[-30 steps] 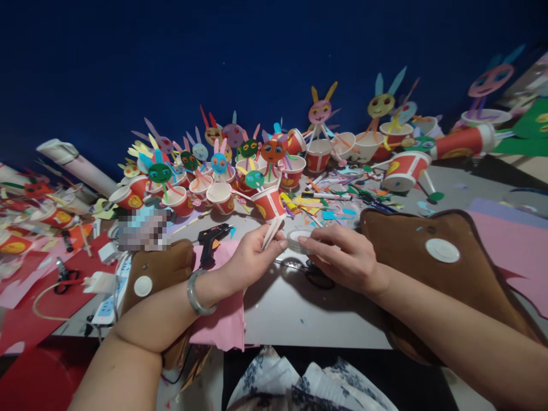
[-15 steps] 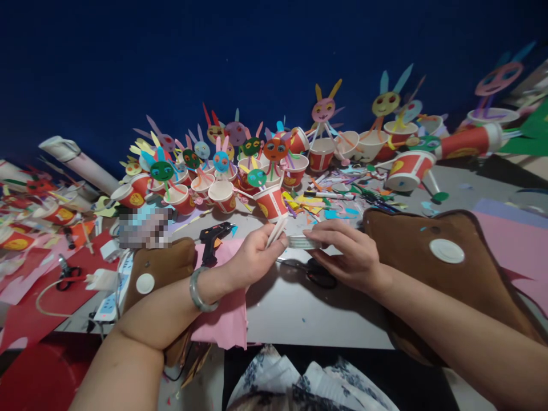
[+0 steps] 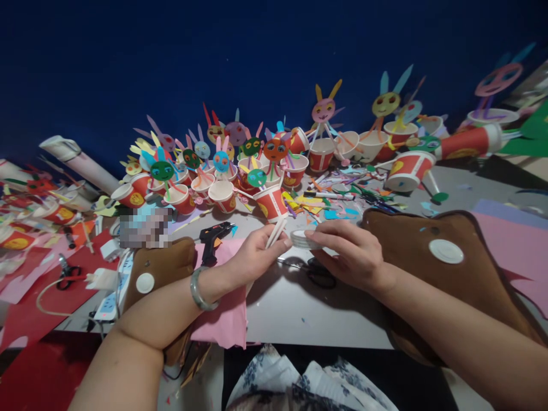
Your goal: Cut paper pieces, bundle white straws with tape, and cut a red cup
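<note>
My left hand point(image 3: 257, 257), with a jade-like bangle on the wrist, is closed around a few thin white sticks point(image 3: 276, 233) that poke up past the thumb. Between the fingers of my right hand point(image 3: 351, 251) is a small stack of round white discs point(image 3: 301, 240), held nearly flat with its layered edges showing. The left thumb tip is close to the stack; whether it touches cannot be told. Below the right hand lies a pair of black-handled scissors point(image 3: 321, 274), partly in shadow. Pink paper point(image 3: 226, 319) lies under my left forearm.
Red paper cups point(image 3: 269, 202) with paper rabbit figures crowd the back. A black glue gun point(image 3: 212, 237) lies left of my hands. Brown hot-water bags point(image 3: 406, 251) flank the workspace. Markers point(image 3: 329, 194) and scraps lie behind; a power strip point(image 3: 109, 302) stands left.
The disc stack has tilted so more of its round top shows. My right hand has shifted slightly right, and a small gap has opened between the left thumb and the stack.
</note>
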### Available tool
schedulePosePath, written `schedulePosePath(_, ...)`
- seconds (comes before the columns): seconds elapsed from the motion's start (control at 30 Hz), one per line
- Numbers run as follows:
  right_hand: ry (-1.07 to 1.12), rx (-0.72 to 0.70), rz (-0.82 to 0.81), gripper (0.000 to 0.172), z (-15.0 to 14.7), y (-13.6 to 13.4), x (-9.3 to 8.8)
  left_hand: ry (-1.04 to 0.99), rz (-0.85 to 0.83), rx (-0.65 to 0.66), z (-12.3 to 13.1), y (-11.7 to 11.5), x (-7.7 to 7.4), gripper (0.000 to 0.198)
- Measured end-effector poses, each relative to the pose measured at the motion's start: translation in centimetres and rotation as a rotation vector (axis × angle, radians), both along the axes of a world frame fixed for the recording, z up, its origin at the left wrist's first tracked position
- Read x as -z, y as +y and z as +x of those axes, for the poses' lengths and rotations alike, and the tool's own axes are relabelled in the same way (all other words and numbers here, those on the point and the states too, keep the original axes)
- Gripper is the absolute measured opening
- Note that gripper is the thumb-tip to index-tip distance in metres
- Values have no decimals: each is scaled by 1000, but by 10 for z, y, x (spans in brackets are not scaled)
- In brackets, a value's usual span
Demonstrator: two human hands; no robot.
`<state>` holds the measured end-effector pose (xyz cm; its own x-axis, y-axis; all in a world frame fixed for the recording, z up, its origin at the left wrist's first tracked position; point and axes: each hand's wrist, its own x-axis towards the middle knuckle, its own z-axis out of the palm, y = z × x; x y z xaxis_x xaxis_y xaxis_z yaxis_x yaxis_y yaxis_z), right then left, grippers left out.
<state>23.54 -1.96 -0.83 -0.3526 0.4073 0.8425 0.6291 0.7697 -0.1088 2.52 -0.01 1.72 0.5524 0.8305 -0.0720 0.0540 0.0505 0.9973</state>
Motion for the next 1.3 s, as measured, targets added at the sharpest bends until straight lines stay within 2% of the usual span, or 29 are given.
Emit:
schedulePosePath(0.1,-17,9,9,31,0,1,0,-6,7,-1,0,0,0,33)
schedulePosePath(0.27,90,-36,-170,26,-1,4,-1,-30,-122,35,-1,1,5,27)
schedulePosePath(0.43,96,-30,-263,23,2,8,3,-103,-149,53,-3,3,11,17)
schedulePosePath(0.57,12,27,-228,23,7,13,9,-83,-88,9,-3,5,6,13)
schedulePosePath(0.77,-53,-22,-308,20,10,20,12,18,-86,-54,-6,7,-6,14)
schedulePosePath(0.9,-37,55,-272,24,8,20,12,34,-95,-84,-6,6,-8,16)
schedulePosePath(1.07,-64,99,-187,21,6,19,13,-16,-97,-139,-4,7,2,8)
schedulePosePath(1.2,-137,133,-20,28,7,19,16,-149,-102,-144,-2,11,12,18)
schedulePosePath(1.3,-131,120,-30,31,8,19,17,-228,-162,-97,-1,14,17,25)
